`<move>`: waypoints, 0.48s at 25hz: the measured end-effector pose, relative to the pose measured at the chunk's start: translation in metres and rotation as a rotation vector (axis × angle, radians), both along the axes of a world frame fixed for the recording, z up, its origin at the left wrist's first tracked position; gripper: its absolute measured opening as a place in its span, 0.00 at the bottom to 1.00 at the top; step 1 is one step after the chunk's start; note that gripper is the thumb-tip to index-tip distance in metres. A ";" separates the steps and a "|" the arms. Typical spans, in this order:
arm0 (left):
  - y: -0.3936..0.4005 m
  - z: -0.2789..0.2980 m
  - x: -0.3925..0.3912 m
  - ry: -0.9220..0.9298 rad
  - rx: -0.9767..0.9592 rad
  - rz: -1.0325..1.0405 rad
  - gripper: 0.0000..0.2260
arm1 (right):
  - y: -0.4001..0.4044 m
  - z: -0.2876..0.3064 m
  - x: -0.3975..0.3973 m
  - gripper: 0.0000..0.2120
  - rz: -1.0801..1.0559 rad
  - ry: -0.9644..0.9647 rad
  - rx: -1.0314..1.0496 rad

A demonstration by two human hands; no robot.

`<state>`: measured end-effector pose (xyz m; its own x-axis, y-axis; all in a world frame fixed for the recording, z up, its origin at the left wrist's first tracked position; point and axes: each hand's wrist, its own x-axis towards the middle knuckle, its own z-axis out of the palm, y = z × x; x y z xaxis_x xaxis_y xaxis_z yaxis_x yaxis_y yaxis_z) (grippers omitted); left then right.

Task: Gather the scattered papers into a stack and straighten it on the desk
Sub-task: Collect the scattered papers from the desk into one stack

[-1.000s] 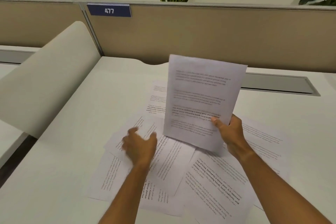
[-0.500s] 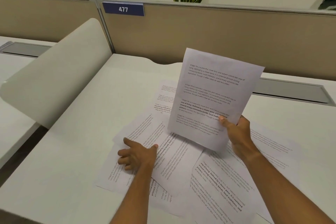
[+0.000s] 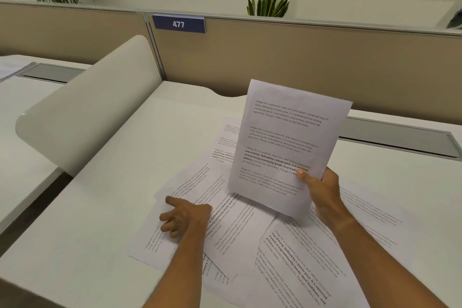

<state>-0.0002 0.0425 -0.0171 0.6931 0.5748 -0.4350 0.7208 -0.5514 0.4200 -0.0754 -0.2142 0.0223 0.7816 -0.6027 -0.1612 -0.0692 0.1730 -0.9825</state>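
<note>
Several printed white papers (image 3: 240, 232) lie scattered and overlapping on the white desk (image 3: 105, 207). My right hand (image 3: 321, 190) grips the lower right corner of one printed sheet (image 3: 287, 142) and holds it upright above the pile. My left hand (image 3: 185, 216) rests palm down on the left side of the pile, fingers curled at the left edge of a sheet, pressing on it. Whether its fingers pinch that sheet is hidden. More sheets spread out to the right, under my right forearm.
A beige partition (image 3: 300, 62) with a blue "477" tag (image 3: 178, 24) closes the desk's far side. A curved white divider (image 3: 87, 107) stands on the left. A grey cable tray cover (image 3: 400, 137) lies at the back right. Another paper stack (image 3: 12, 67) sits on the neighbouring desk.
My left hand has come down from hovering onto the left sheets and slid slightly left. The sheet in my right hand stays raised; the view has shifted to the left.
</note>
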 end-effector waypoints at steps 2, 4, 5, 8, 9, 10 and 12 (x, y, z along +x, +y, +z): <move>-0.003 0.000 -0.003 -0.012 0.026 -0.003 0.44 | -0.001 -0.001 -0.001 0.11 0.008 0.001 0.004; -0.005 -0.001 -0.006 -0.023 0.047 -0.025 0.46 | -0.003 -0.003 -0.004 0.11 0.012 0.002 0.007; -0.005 -0.001 -0.008 -0.025 0.063 -0.039 0.47 | -0.004 -0.004 -0.004 0.11 0.014 0.007 0.006; -0.006 -0.004 -0.019 -0.018 0.156 -0.080 0.48 | -0.006 -0.007 -0.006 0.10 0.021 0.016 0.011; -0.006 -0.005 -0.022 -0.021 0.179 -0.086 0.48 | -0.007 -0.007 -0.006 0.10 0.023 0.016 0.018; -0.006 -0.005 -0.024 -0.027 0.184 -0.085 0.48 | -0.008 -0.008 -0.006 0.09 0.024 0.016 0.023; -0.005 -0.006 -0.025 -0.031 0.151 -0.066 0.48 | -0.010 -0.009 -0.006 0.09 0.037 0.017 0.028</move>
<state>-0.0254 0.0378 -0.0226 0.7436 0.5846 -0.3245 0.6685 -0.6560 0.3503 -0.0810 -0.2240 0.0130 0.8003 -0.5684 -0.1906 -0.0923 0.1973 -0.9760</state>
